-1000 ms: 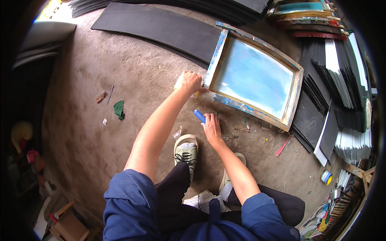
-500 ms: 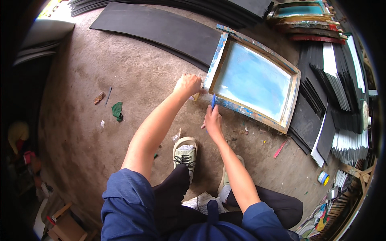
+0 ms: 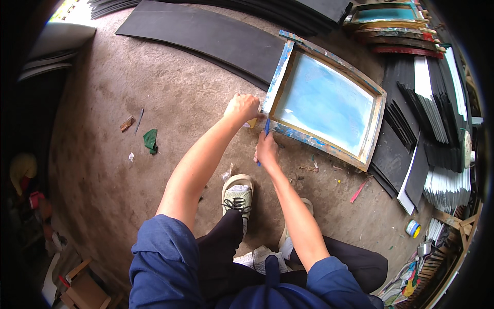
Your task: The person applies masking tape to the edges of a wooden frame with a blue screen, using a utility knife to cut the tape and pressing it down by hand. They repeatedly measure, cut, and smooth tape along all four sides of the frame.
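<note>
A wooden screen-printing frame (image 3: 329, 145) with paint-stained edges and a blue-white mesh (image 3: 327, 100) lies ahead, right of centre. At its near left corner is my left hand (image 3: 242, 109), closed, knuckles up. Its fingertips are mostly hidden, so what they grip cannot be made out. A small yellowish piece (image 3: 250, 123) shows just beneath that hand. Lower and to the right, my right hand (image 3: 266, 148) is closed around a slim blue stick-like tool (image 3: 267, 126). The tool's upper end points to the frame's corner; its lower end pokes out below the fingers.
Black sheets (image 3: 200, 38) lie beyond the hands. Stacked black and white sheets (image 3: 432, 113) and more frames (image 3: 396, 31) fill the right side. A green scrap (image 3: 150, 141) and a thin stick (image 3: 139, 121) are on the floor at left. A small tub (image 3: 413, 228) stands lower right.
My right hand has shifted slightly left and down with the blue tool, whose tip now sits closer to the frame's corner. My left hand stays at the corner.
</note>
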Demonstrator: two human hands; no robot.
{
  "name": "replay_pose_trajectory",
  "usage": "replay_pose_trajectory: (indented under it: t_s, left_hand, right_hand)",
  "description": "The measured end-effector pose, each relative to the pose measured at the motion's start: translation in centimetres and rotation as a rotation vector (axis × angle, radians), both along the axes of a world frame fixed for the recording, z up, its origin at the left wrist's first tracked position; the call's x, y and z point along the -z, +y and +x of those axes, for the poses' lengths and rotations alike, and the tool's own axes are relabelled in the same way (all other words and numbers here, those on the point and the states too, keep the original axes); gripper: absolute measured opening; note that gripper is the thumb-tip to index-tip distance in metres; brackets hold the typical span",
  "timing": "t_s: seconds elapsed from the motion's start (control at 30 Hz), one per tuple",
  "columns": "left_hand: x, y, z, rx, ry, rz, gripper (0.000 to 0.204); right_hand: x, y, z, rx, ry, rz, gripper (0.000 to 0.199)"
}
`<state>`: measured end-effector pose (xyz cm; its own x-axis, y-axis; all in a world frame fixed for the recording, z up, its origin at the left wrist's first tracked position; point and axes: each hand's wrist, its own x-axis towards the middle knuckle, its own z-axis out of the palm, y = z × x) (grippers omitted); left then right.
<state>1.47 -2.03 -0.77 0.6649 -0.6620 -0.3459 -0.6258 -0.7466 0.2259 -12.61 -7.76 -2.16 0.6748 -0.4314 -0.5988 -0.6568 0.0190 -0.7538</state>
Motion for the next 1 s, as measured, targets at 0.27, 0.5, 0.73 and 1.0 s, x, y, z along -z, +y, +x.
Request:
replay_pose_trajectory:
  t_s: [0.27, 0.5, 0.73, 1.0]
  left_hand:
    - [1.0, -0.5, -0.1, 0.008, 0.009, -0.004, 0.052]
    - [2.1, 1.6, 0.5, 0.034, -0.093, -0.145, 0.051]
    - [2.2, 0.5, 0.9, 0.236, -0.13, -0.135, 0.044]
    - [2.8, 2.0, 1.8, 0.31, -0.005, -0.155, 0.035]
  right_hand:
    - [4.5, 1.8, -6.6, -0.09, 0.094, 0.097, 0.033]
    - [-0.6, -1.7, -2.2, -0.079, -0.26, -0.459, 0.031]
    - [-1.0, -7.5, 2.8, -0.455, -0.085, -0.744, 0.043]
    - [-1.6, -7.0, 3.5, -0.484, -0.024, -0.692, 0.042]
